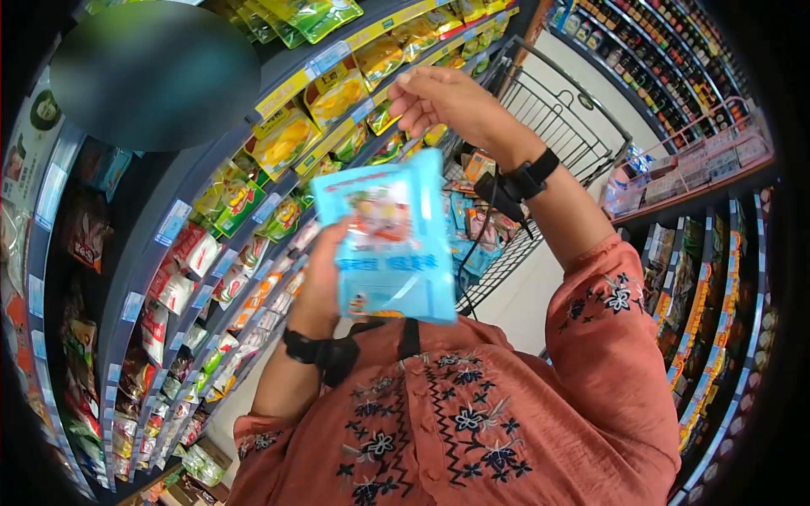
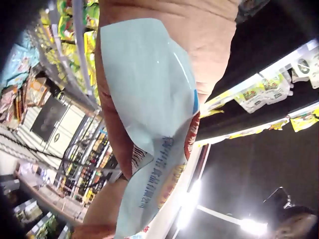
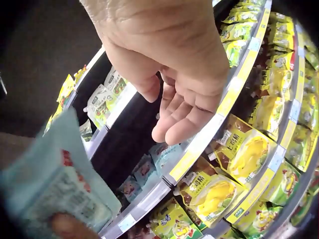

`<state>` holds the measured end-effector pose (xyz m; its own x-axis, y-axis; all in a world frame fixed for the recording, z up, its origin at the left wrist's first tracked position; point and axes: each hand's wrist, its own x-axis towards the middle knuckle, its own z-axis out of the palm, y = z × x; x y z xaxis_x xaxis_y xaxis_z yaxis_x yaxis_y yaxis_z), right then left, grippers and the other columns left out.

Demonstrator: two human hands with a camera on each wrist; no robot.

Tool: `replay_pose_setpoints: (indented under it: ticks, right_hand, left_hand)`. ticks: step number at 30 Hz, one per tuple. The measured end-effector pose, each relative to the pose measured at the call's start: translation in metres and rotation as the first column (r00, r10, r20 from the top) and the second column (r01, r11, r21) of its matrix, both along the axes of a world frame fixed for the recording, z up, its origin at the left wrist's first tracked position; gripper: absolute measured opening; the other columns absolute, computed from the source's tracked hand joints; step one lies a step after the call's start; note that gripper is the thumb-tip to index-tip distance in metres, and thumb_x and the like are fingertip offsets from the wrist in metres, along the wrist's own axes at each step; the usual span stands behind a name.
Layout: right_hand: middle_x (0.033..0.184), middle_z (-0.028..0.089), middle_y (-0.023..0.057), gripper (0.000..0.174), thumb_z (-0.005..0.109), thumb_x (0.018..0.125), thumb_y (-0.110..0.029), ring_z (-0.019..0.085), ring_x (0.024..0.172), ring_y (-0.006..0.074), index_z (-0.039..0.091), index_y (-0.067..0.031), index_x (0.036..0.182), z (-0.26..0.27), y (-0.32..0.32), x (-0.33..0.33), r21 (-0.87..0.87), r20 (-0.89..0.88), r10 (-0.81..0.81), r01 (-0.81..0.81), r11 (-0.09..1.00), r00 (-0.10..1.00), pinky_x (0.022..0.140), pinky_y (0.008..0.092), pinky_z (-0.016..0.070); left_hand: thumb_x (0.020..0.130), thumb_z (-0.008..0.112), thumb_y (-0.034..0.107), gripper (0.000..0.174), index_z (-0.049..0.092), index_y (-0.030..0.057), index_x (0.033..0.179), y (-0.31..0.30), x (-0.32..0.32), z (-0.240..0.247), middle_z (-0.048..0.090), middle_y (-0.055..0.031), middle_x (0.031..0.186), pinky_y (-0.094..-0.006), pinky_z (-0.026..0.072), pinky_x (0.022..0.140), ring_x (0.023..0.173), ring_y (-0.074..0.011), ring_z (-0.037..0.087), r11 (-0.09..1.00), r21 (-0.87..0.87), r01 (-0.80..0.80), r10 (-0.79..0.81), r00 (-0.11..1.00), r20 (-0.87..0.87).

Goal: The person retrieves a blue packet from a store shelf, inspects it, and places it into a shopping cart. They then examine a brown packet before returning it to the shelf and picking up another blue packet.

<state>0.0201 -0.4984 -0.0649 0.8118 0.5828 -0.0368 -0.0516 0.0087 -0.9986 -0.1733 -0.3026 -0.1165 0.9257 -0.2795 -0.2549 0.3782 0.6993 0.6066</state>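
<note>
My left hand (image 1: 323,274) grips a light blue plastic packet (image 1: 396,282) by its side, with the thumb over the printed front. The packet stands before my chest in the head view, a little blurred. From the left wrist the pale back of the same packet (image 2: 144,74) shows, partly covering the hand (image 2: 214,45). My right hand (image 1: 447,97) is raised beside the shelf, fingers loosely bent, holding nothing. In the right wrist view this hand (image 3: 169,84) hangs in front of yellow pouches (image 3: 212,191), apart from the packet (image 3: 70,184).
Tiered shelves with price strips (image 1: 173,221) curve along the left, full of bagged goods. A wire shopping cart (image 1: 553,97) stands ahead to the right, with several blue packets (image 1: 477,244) inside. Another shelf (image 1: 709,295) runs along the right side.
</note>
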Motion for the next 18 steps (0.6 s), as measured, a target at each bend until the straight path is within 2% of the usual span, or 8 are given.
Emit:
replay_pose_setpoints:
  ticks: [4,7,11,16,18]
  right_hand:
    - [0.091,0.068,0.0078,0.033,0.052,0.1,-0.031,0.065,0.073,0.0135,0.062,0.0002,0.105,-0.007,0.037,0.007,0.04,-0.003,-0.013,0.013,0.999,1.0,0.068,0.0277,0.0551]
    - [0.091,0.068,0.0082,0.033,0.052,0.1,-0.031,0.065,0.073,0.0138,0.062,0.0003,0.104,-0.006,0.059,0.003,0.037,0.007,-0.01,0.01,0.999,1.0,0.067,0.0277,0.0549]
    - [0.09,0.068,0.0083,0.032,0.051,0.101,-0.03,0.065,0.073,0.0139,0.061,0.0,0.104,-0.021,0.078,0.004,0.026,-0.02,0.004,-0.003,1.0,1.0,0.067,0.0274,0.0549]
    - [0.09,0.068,0.0077,0.031,0.05,0.101,-0.03,0.066,0.073,0.0142,0.061,-0.0008,0.105,-0.025,0.087,-0.005,0.036,-0.148,0.004,0.002,0.999,0.989,0.067,0.0278,0.0555]
    - [0.089,0.068,0.0073,0.031,0.05,0.102,-0.03,0.066,0.073,0.0144,0.061,-0.0011,0.106,-0.017,0.082,-0.005,0.066,-0.176,-0.001,0.012,0.998,0.984,0.067,0.0281,0.0558]
  left_hand:
    - [0.099,0.046,0.035,0.051,0.049,-0.0008,0.134,-0.009,0.004,-0.008,0.062,-0.0159,0.124,-0.0389,0.0516,0.096,0.109,-0.0258,0.064,0.98,-0.051,0.193,-0.196,0.979,-0.055]
    - [0.099,0.046,0.034,0.051,0.047,-0.0011,0.136,0.0,0.002,-0.004,0.061,-0.0165,0.126,-0.0387,0.0515,0.097,0.11,-0.0263,0.064,0.967,-0.152,0.205,-0.218,0.973,-0.074]
    - [0.099,0.046,0.034,0.052,0.045,-0.0009,0.138,0.02,-0.002,-0.004,0.059,-0.0168,0.129,-0.0396,0.051,0.097,0.112,-0.027,0.063,0.972,-0.159,0.174,-0.183,0.982,-0.048]
    - [0.099,0.045,0.033,0.05,0.045,0.0006,0.138,0.051,0.001,-0.011,0.059,-0.0155,0.129,-0.0398,0.0512,0.097,0.113,-0.0266,0.062,0.974,-0.2,0.108,-0.117,0.993,-0.03]
    - [0.098,0.047,0.032,0.048,0.047,0.0019,0.136,0.066,0.006,-0.022,0.061,-0.0139,0.126,-0.0389,0.0524,0.095,0.11,-0.0252,0.064,0.987,-0.149,0.063,-0.07,0.997,-0.043]
